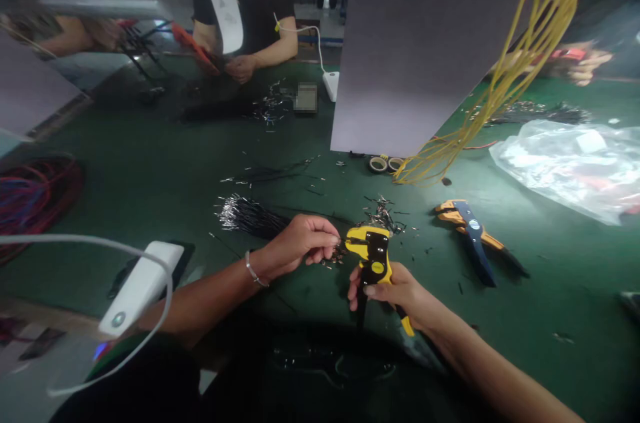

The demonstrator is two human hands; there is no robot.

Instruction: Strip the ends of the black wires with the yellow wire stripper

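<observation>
My right hand (pixel 387 289) grips the handles of a yellow and black wire stripper (pixel 376 256), its jaws pointing left. Just left of those jaws, the thumb and fingers of my left hand (pixel 313 239) are pinched together; whatever is between them is too small to make out. Beside my left hand lies a bundle of thin black wires (pixel 253 216) with bright bared ends. Small coppery scraps (pixel 337 253) lie under my left fingertips. Behind the stripper's head is a pile of short dark wire offcuts (pixel 383 213).
A blue and orange wire stripper (pixel 473 229) lies at right, near a clear plastic bag (pixel 575 163). Yellow wires (pixel 520 63) hang beside a grey panel (pixel 400 56). Tape rolls (pixel 379 164) sit below it. A white power bank-like box (pixel 143 286) is by my left forearm. Co-workers' hands (pixel 241 68) work opposite.
</observation>
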